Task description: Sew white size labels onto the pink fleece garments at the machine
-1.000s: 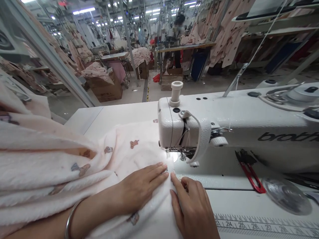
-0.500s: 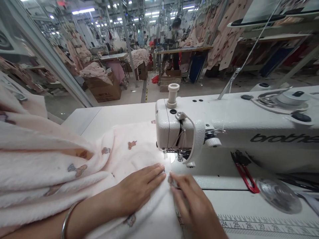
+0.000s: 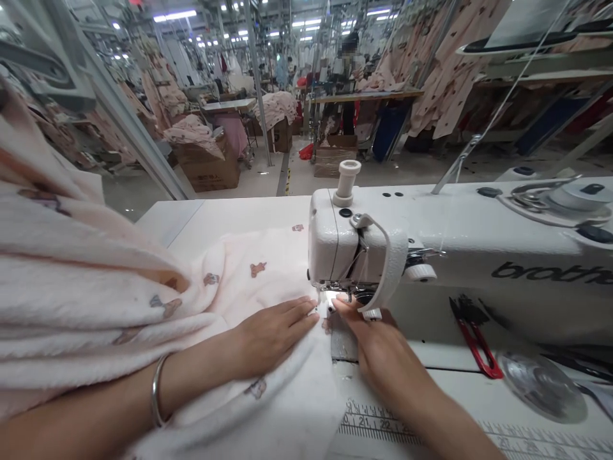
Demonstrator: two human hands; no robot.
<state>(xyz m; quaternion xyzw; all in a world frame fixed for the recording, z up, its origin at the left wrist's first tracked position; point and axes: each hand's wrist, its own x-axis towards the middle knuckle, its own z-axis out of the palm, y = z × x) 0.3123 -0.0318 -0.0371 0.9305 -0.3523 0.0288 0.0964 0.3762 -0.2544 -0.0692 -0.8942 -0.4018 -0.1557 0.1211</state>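
Observation:
Pale pink plush fabric (image 3: 268, 291) with small bear prints lies across the sewing table and under the needle area of a white sewing machine (image 3: 354, 243). My left hand (image 3: 268, 335) rests flat on the fabric, fingers stretched toward the presser foot. By the fabric's right edge, my right hand (image 3: 376, 335) reaches in beside the needle with fingers extended; some are partly hidden by the machine's white guard (image 3: 385, 268). A small white piece (image 3: 323, 305) shows between the fingertips of both hands; its kind is unclear.
Red-handled thread snips (image 3: 479, 351) and a clear round disc (image 3: 541, 386) lie right of my hand. A ruler scale (image 3: 378, 425) runs along the table front. Bunched fabric (image 3: 96, 294) rises at left. Beyond are cardboard boxes (image 3: 211, 169) and a person (image 3: 348, 64) at another table.
My right hand has moved forward from the fabric edge to beside the needle. My left hand stays flat on the fabric. The view has shifted slightly left.

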